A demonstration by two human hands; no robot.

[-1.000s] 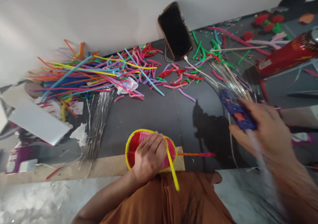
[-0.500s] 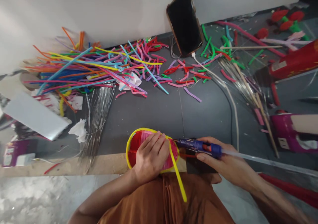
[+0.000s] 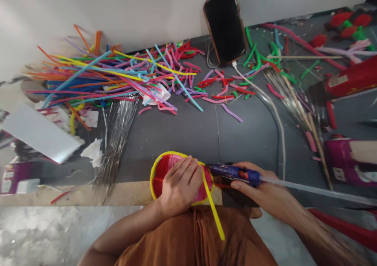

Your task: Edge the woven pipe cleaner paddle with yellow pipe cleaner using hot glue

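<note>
Near the table's front edge lies an oval piece (image 3: 160,175) with red and pink ribbed filling. A yellow pipe cleaner (image 3: 216,215) runs along its rim, and its loose end hangs over my brown clothing. My left hand (image 3: 181,183) lies across the oval, fingers pressed together and closed on the yellow pipe cleaner at the far rim; the fingertips are partly hidden. My right hand (image 3: 256,185) is wrapped round a dark blue hot glue gun (image 3: 232,172), whose tip is at the oval's right rim. From the gun's rear a long translucent glue stick (image 3: 312,189) sticks out.
Colourful pipe cleaners (image 3: 118,75) are heaped at the back left, with cut bits (image 3: 218,87) beside them. A phone (image 3: 225,24) leans on the wall, its white cable (image 3: 275,112) crossing the table. Thin wires (image 3: 116,148) lie left; a purple-and-white object (image 3: 350,160) sits right.
The camera view has shifted slightly. Both hands keep their grips, and the glue gun's tip stays at the oval's right rim.
</note>
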